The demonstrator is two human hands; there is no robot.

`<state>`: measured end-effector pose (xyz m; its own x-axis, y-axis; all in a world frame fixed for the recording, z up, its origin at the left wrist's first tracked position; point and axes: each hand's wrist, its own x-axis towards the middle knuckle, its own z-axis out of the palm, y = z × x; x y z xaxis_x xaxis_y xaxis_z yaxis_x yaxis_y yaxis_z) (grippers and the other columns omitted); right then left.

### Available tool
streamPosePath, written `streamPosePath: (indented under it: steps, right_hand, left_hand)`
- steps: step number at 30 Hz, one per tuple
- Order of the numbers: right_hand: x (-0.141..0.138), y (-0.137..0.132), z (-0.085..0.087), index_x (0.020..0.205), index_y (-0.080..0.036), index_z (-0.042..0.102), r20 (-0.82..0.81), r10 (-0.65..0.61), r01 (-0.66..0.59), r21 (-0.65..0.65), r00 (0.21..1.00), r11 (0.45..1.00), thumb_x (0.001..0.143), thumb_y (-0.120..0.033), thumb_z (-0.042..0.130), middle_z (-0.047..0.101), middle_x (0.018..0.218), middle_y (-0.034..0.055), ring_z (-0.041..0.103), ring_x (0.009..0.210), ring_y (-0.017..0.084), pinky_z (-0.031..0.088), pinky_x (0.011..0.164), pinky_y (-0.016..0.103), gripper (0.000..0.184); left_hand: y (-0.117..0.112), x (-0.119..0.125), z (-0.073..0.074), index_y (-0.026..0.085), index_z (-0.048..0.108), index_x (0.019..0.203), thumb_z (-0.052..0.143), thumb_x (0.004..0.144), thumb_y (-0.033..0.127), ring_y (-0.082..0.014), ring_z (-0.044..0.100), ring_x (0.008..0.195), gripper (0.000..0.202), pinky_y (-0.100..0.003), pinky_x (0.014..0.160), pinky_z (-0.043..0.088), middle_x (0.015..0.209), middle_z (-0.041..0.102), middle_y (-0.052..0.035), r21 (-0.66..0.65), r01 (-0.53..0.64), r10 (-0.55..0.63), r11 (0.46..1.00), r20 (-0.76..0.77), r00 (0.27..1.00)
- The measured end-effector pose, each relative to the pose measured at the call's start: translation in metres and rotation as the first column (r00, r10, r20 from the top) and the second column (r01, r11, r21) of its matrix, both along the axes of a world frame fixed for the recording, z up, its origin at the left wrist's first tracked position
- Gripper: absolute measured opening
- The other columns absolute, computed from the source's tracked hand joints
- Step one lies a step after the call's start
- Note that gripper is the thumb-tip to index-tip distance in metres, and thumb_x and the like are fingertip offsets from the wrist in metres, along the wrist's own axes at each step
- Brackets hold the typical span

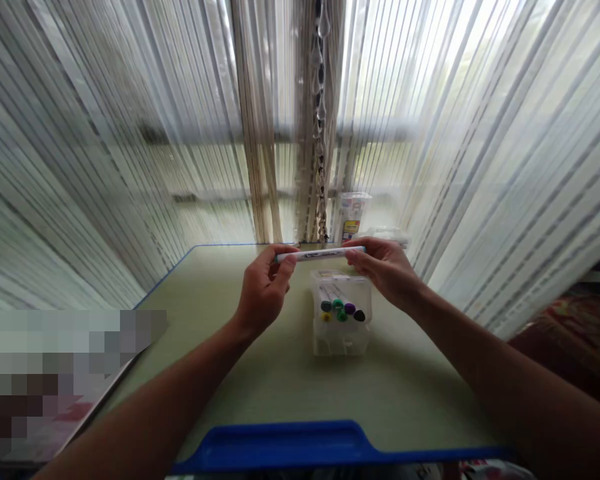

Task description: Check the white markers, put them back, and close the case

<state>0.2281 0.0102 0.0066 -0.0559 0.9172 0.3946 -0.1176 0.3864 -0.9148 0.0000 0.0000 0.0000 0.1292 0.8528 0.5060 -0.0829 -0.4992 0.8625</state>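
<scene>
Left hand [266, 285] and right hand [389, 268] pinch 1 marker [325, 254], apparently inspecting it; the next move likely needs 1 grip loosened.

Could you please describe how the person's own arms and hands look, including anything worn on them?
The left hand and right hand are bare, without gloves. The left forearm and right forearm show no sleeves, watch or bracelet.
</scene>
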Motion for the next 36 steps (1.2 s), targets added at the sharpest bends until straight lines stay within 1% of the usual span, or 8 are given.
streamPosePath:
  steps: [3,8,11,14,20,28,32,36]
  right_hand:
    - [-0.0012,-0.0001,-0.0005,0.09,-0.017,0.077,0.0,-0.02,0.02,-0.002,1.0,1.0,0.071,-0.031,0.086,0.069,0.067,0.0,0.047,0.053,0.006,0.029,0.048,0.022,0.026]
    - [-0.0064,-0.0047,0.0015,0.085,-0.018,0.078,0.005,-0.027,0.027,0.027,1.0,0.999,0.069,-0.029,0.087,0.071,0.068,0.0004,0.05,0.052,0.007,0.035,0.049,0.022,0.022]
    - [-0.0076,-0.0049,0.0001,0.084,-0.018,0.078,0.014,-0.043,0.043,0.019,0.999,0.999,0.069,-0.029,0.087,0.071,0.067,0.0008,0.047,0.05,0.006,0.032,0.046,0.021,0.021]
    - [-0.0064,-0.0023,-0.0027,0.087,-0.017,0.078,0.001,-0.031,0.031,0.002,1.0,1.0,0.074,-0.031,0.084,0.072,0.067,0.002,0.046,0.05,0.006,0.03,0.046,0.021,0.02]
    - [-0.0051,-0.0014,-0.0012,0.09,-0.018,0.079,-0.091,0.026,-0.032,-0.069,0.995,0.997,0.078,-0.032,0.079,0.074,0.071,0.0044,0.053,0.055,0.009,0.034,0.05,0.023,0.019]
    - [-0.0064,-0.0053,0.0043,0.091,-0.017,0.078,-0.157,0.048,-0.068,-0.127,0.986,0.99,0.079,-0.031,0.074,0.075,0.075,0.0071,0.056,0.055,0.01,0.037,0.05,0.023,0.019]
    - [-0.0049,-0.0023,0.0009,0.096,-0.019,0.077,-0.156,0.033,-0.049,-0.103,0.987,0.993,0.082,-0.031,0.072,0.073,0.071,0.0049,0.057,0.056,0.011,0.037,0.049,0.023,0.019]
    - [-0.0049,-0.0001,-0.0011,0.093,-0.019,0.077,-0.131,0.012,-0.024,-0.085,0.991,0.996,0.08,-0.034,0.076,0.071,0.067,0.0029,0.054,0.053,0.01,0.036,0.047,0.023,0.02]
  left_hand:
    - [-0.0011,0.0016,0.0006,0.016,0.063,0.096,0.069,0.087,0.038,-0.0049,0.044,0.045,0.025,-0.017,0.039,0.033,0.065,0.05,0.005,0.003,-0.041,0.041,0.999,-0.057,0.998]
    - [0.0,0.0034,0.0007,0.014,0.064,0.094,0.073,0.083,0.035,-0.0055,0.047,0.043,0.025,-0.018,0.037,0.036,0.066,0.054,0.004,-0.032,-0.021,0.019,0.999,-0.065,0.998]
    - [0.0007,0.0046,0.0005,0.013,0.064,0.094,0.071,0.085,0.032,-0.0059,0.045,0.044,0.022,-0.019,0.037,0.038,0.064,0.052,0.0042,-0.059,0.005,-0.005,0.998,-0.013,1.0]
    - [0.0008,0.0049,0.0015,0.013,0.064,0.096,0.067,0.087,0.028,-0.0067,0.046,0.048,0.018,-0.02,0.04,0.042,0.069,0.058,0.0013,-0.081,0.023,-0.018,0.996,0.06,0.998]
    - [0.0031,0.0028,0.0034,0.012,0.063,0.099,0.06,0.088,0.025,-0.0077,0.045,0.05,0.017,-0.021,0.041,0.042,0.076,0.064,-0.0032,-0.095,0.048,-0.031,0.994,0.171,0.985]
    - [0.0035,0.0013,0.0039,0.011,0.064,0.099,0.053,0.09,0.027,-0.0095,0.049,0.052,0.021,-0.022,0.042,0.043,0.077,0.066,-0.006,-0.111,0.055,-0.028,0.992,0.228,0.973]
    - [0.0042,0.0016,0.0033,0.012,0.063,0.099,0.053,0.092,0.028,-0.0082,0.048,0.047,0.021,-0.021,0.04,0.041,0.072,0.064,-0.0034,-0.078,0.028,-0.016,0.997,0.15,0.989]
    - [0.0051,0.0023,0.001,0.013,0.065,0.1,0.061,0.091,0.034,-0.006,0.045,0.043,0.023,-0.019,0.037,0.038,0.067,0.059,0.0014,-0.046,0.007,-0.005,0.999,0.037,0.999]
